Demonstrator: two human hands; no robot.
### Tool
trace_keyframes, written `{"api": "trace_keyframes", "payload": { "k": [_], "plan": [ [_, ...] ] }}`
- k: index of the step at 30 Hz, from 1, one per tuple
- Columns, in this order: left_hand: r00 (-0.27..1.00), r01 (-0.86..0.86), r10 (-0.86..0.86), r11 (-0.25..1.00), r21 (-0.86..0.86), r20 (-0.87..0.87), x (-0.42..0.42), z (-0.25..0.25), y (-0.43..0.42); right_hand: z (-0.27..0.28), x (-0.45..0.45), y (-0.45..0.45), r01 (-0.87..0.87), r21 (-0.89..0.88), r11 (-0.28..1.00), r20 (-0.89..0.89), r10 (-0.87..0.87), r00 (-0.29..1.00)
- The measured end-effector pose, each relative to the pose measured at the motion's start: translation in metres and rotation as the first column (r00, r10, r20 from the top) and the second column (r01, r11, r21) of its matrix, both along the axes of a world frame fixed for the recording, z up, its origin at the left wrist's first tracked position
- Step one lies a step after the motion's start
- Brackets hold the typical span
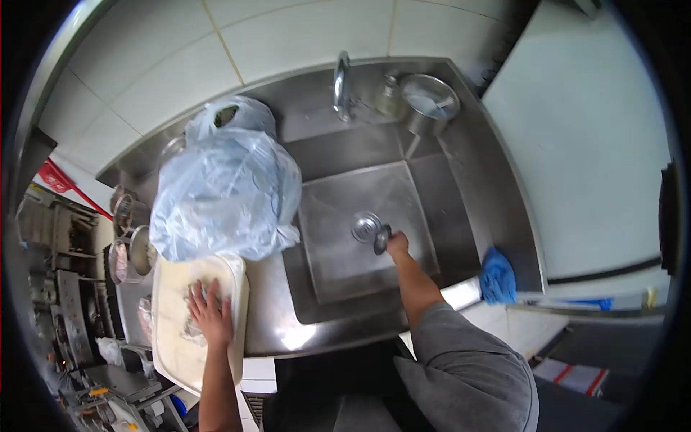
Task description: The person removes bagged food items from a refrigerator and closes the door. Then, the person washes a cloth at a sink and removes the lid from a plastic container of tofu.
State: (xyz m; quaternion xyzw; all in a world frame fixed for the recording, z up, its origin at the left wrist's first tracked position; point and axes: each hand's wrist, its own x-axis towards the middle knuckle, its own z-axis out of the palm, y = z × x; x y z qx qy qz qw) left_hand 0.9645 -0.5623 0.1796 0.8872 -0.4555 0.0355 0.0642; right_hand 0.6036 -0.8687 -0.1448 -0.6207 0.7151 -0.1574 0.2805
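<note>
My right hand is closed on a small dark round object over the sink basin, just right of the drain. To the left, my left hand lies with fingers spread in a white rectangular tub, on top of some greyish pieces that it partly covers. A large, full translucent plastic bag sits on the counter between the tub and the wall. The chrome faucet stands behind the basin.
A metal pot and a glass bottle stand at the back right. A blue cloth hangs over the sink's front right edge. Metal containers line the left side. A white surface lies beyond the sink's right rim.
</note>
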Motion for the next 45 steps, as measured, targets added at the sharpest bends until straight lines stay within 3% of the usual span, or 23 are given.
{"api": "trace_keyframes", "payload": {
  "k": [2, 5, 6, 7, 9, 10, 13, 16, 18, 22, 24, 25, 26, 27, 28, 29, 31, 33, 36, 38, 39, 41, 45],
  "plan": [
    [1.0, -0.024, 0.024, 1.0, 0.01, -0.007, -0.005, 0.006, -0.006, -0.025, 0.011, -0.013, 0.232, 0.472, 0.851, 0.411, -0.445, 0.795],
    [0.998, -0.051, 0.051, 0.999, 0.001, -0.037, -0.008, 0.011, -0.015, -0.033, 0.021, -0.027, 0.266, 0.577, 0.772, 0.488, -0.587, 0.646],
    [0.995, -0.057, 0.056, 0.998, -0.002, -0.081, -0.008, 0.012, -0.016, -0.03, 0.018, -0.036, 0.081, 0.448, 0.89, 0.247, -0.21, 0.946],
    [0.994, -0.073, 0.073, 0.997, 0.004, -0.076, -0.007, 0.012, -0.016, -0.024, 0.018, -0.043, -0.172, 0.379, 0.909, -0.084, 0.219, 0.972],
    [0.991, -0.094, 0.095, 0.995, 0.016, -0.089, -0.007, 0.011, -0.017, 0.0, 0.042, -0.072, -0.116, -0.178, 0.977, -0.049, 0.109, 0.993],
    [0.99, -0.109, 0.11, 0.994, 0.016, -0.086, -0.008, 0.011, -0.018, 0.065, 0.061, -0.092, -0.126, -0.283, 0.951, 0.052, 0.146, 0.988],
    [0.991, -0.112, 0.115, 0.993, 0.036, -0.074, -0.008, 0.013, -0.019, 0.2, 0.102, -0.164, -0.232, -0.649, 0.724, -0.036, 0.275, 0.961],
    [0.991, -0.11, 0.113, 0.993, 0.043, -0.065, -0.007, 0.01, -0.018, 0.224, 0.125, -0.223, -0.248, -0.744, 0.621, -0.1, 0.264, 0.959],
    [0.993, -0.104, 0.107, 0.994, 0.046, -0.059, -0.007, 0.01, -0.018, 0.212, 0.134, -0.241, -0.41, -0.426, 0.807, -0.236, 0.338, 0.911],
    [0.991, -0.127, 0.129, 0.991, 0.052, -0.041, -0.01, 0.013, -0.02, 0.237, 0.15, -0.211, -0.311, -0.463, 0.83, -0.202, 0.243, 0.949],
    [0.986, -0.16, 0.161, 0.987, 0.032, -0.046, -0.007, 0.01, -0.019, 0.245, 0.164, -0.179, -0.261, -0.643, 0.72, 0.059, 0.386, 0.92],
    [0.981, -0.187, 0.188, 0.982, 0.019, -0.056, -0.009, 0.011, -0.02, 0.236, 0.177, -0.174, -0.185, -0.708, 0.681, 0.294, 0.523, 0.8],
    [0.979, -0.202, 0.202, 0.979, -0.01, 0.004, -0.011, 0.011, -0.023, 0.227, 0.189, -0.169, -0.288, -0.481, 0.828, 0.523, 0.535, 0.664],
    [0.979, -0.203, 0.203, 0.979, -0.015, 0.002, -0.011, 0.011, -0.024, 0.228, 0.194, -0.165, -0.289, -0.485, 0.826, 0.519, 0.538, 0.665],
    [0.977, -0.214, 0.214, 0.976, -0.048, -0.009, -0.01, 0.012, -0.025, 0.236, 0.198, -0.163, -0.347, -0.091, 0.933, 0.869, 0.244, 0.43],
    [0.974, -0.226, 0.225, 0.971, -0.084, -0.02, -0.011, 0.013, -0.026, 0.245, 0.2, -0.162, -0.503, 0.271, 0.82, 0.961, -0.2, 0.193],
    [0.983, -0.174, 0.183, 0.964, -0.2, 0.023, -0.019, 0.013, -0.025, 0.271, 0.2, -0.161, -0.506, 0.169, 0.846, 0.98, -0.089, 0.179],
    [0.992, -0.029, -0.016, 0.939, -0.343, -0.126, -0.031, 0.006, -0.014, 0.307, 0.193, -0.161, -0.508, 0.059, 0.859, 0.986, 0.028, 0.162],
    [0.94, 0.286, -0.337, 0.865, -0.412, -0.055, -0.091, 0.022, -0.034, 0.341, 0.175, -0.161, -0.581, -0.011, 0.814, 0.963, 0.166, 0.214],
    [0.834, 0.46, -0.547, 0.762, -0.455, -0.072, -0.131, 0.036, -0.059, 0.338, 0.172, -0.169, -0.592, -0.056, 0.804, 0.713, 0.447, 0.54],
    [0.759, 0.548, -0.647, 0.693, -0.468, -0.068, -0.146, 0.045, -0.076, 0.34, 0.17, -0.169, -0.577, -0.064, 0.814, 0.706, 0.446, 0.55],
    [0.658, 0.61, -0.74, 0.634, -0.475, -0.142, -0.165, 0.038, -0.101, 0.347, 0.17, -0.165, -0.716, -0.136, 0.684, 0.729, 0.559, 0.395],
    [0.551, 0.613, -0.782, 0.616, -0.495, -0.291, -0.197, 0.042, -0.128, 0.355, 0.165, -0.162, -0.674, -0.076, 0.735, 0.712, 0.514, 0.48]
  ]
}}
